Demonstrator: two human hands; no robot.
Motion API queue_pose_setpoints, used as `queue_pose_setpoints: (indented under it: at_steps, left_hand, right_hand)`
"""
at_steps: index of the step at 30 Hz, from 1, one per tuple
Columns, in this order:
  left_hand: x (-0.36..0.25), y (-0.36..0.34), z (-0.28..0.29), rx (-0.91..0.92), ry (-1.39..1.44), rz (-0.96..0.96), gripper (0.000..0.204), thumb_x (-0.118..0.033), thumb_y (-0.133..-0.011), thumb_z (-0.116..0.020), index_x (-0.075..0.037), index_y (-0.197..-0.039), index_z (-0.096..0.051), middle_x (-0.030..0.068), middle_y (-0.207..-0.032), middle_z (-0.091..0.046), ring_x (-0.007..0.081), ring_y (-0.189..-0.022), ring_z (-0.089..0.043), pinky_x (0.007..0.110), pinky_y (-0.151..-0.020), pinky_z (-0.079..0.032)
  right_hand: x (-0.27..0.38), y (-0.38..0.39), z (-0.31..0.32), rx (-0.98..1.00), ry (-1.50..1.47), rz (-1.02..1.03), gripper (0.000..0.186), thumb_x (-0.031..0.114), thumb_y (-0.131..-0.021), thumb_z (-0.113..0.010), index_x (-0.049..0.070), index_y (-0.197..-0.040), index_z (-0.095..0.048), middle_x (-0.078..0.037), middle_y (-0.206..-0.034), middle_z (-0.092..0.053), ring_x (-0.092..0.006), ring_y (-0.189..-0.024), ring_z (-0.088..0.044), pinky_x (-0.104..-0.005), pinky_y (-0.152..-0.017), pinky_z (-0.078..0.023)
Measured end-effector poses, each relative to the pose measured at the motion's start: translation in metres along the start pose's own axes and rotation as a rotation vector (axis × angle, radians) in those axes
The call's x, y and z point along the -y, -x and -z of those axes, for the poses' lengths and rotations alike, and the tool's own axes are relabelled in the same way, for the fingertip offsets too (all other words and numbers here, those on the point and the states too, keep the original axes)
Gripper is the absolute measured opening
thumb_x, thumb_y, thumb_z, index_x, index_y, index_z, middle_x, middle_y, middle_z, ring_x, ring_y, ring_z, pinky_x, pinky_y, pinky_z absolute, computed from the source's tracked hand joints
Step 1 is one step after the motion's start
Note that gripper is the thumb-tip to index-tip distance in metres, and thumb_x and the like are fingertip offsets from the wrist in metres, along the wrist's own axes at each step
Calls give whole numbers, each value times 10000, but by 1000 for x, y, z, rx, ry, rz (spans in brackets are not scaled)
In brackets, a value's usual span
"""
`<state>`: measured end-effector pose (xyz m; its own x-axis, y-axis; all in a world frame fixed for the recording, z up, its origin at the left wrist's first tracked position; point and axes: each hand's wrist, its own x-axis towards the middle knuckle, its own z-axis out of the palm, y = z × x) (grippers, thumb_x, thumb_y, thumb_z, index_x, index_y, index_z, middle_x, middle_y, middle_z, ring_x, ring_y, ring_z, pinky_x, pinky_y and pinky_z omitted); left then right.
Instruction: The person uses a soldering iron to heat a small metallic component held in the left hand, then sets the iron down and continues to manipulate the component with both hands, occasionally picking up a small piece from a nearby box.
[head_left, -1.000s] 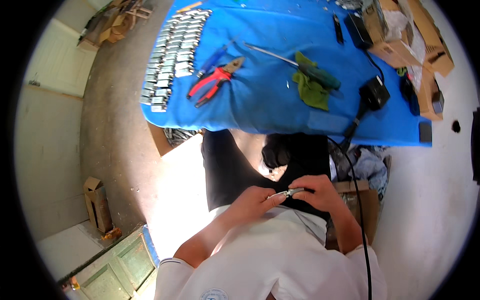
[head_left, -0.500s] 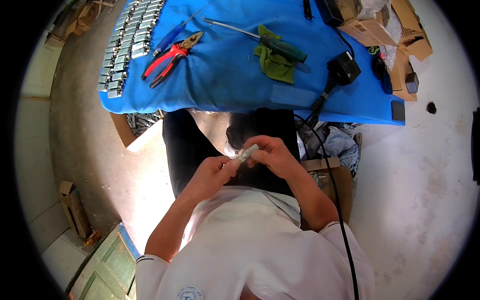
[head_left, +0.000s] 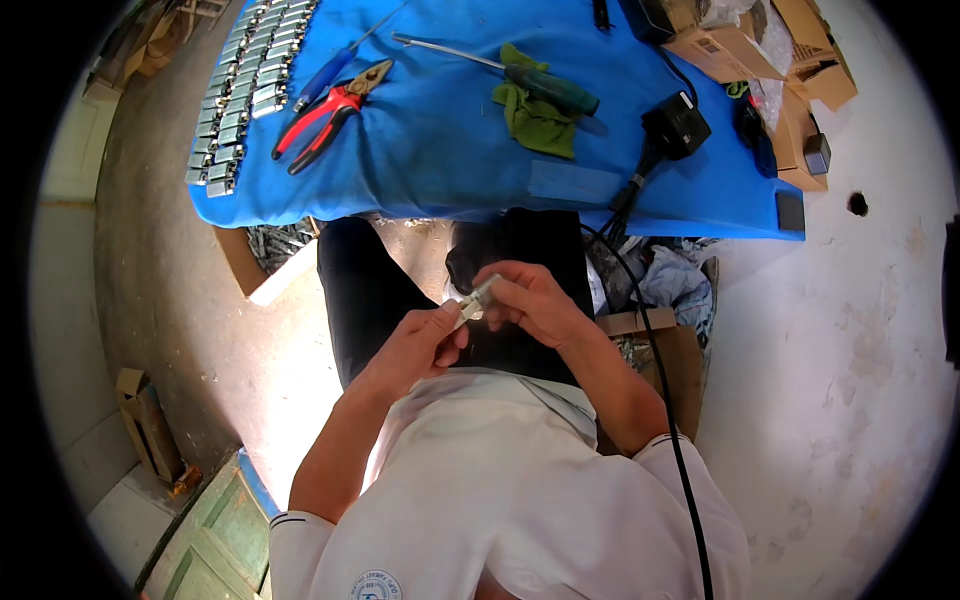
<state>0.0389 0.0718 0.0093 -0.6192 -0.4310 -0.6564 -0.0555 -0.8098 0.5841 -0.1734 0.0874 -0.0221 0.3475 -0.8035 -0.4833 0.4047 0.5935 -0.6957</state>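
Head view, only one available. Left hand point(head_left: 410, 348): thumb and fingers pinched on the lower end of a small silvery metal part point(head_left: 474, 302). Right hand point(head_left: 540, 305): fingers closed around the upper end of the same part. Part is held tilted between both hands, above the lap, short of the table edge.

Progress, my read: mid-handling on this one, not set down. Three lines of silvery pieces point(head_left: 236, 105) already sit laid out at the left of the blue tablecloth point(head_left: 440, 160). A carton point(head_left: 232, 255) under the left table edge has a heap of metal pieces point(head_left: 285, 240) in it; can't tell whether those are finished or waiting, so what's left is unknown.

Counts: 1 part in hand. Laid-out pieces: 3 lines, dozens, too tightly packed for an exact number. Heap: uncountable. 1 red-and-black pliers point(head_left: 325, 115), jaws pointing away from the person. 2 screwdrivers: blue-handled screwdriver point(head_left: 325, 78) just beside the pliers, green-handled screwdriver point(head_left: 550, 88) lying across 1 green rag point(head_left: 530, 125). 1 black power adapter point(head_left: 677, 125) near the right side. All the tools lie on the cloth, neither hand touching them.
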Motion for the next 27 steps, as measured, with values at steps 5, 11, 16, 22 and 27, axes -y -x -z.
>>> queue_pose_setpoints:
  at_steps: [5, 11, 16, 22, 27]
  left_hand:
    - [3, -2, 3, -18, 32, 38, 470, -440, -996, -378, -56, -775, -533, -11, -569, -399, 74, -479, -294, 222, -430, -228]
    - [3, -1, 4, -49, 110, 57, 461, -445, -992, -381, -65, -767, -515, -17, -560, -384, 70, -467, -283, 213, -421, -223]
    - [5, -1, 3, -70, 118, 69, 466, -461, -986, -385, -72, -763, -510, -20, -554, -382, 67, -459, -285, 206, -412, -221]
    - [8, -2, 1, -64, 132, 57, 481, -479, -981, -387, -71, -756, -509, -21, -550, -382, 63, -453, -281, 203, -407, -218]
    - [6, 0, -4, -77, 130, 54, 489, -482, -982, -380, -72, -748, -508, -25, -545, -372, 61, -451, -273, 205, -402, -211]
  right_hand:
    - [-4, -1, 0, -4, -51, 18, 220, 164, -932, -568, -4, -1067, -609, -66, -852, -623, -126, -696, -609, -272, -610, -526]
    - [-5, -5, -5, -5, -27, 37, 263, 221, -938, -568, -2, -1070, -615, -56, -855, -619, -107, -697, -590, -254, -598, -508]
    - [-6, -6, -5, -4, -31, 41, 273, 238, -937, -573, -3, -1056, -621, -48, -847, -611, -101, -687, -578, -250, -588, -498]
    - [-5, -5, -4, -27, -24, 28, 266, 238, -936, -575, -3, -1035, -632, -40, -823, -605, -100, -673, -566, -249, -579, -487]
    - [-7, -5, -4, -41, -38, 19, 265, 238, -937, -574, -3, -1027, -637, -40, -819, -609, -103, -660, -558, -253, -571, -477]
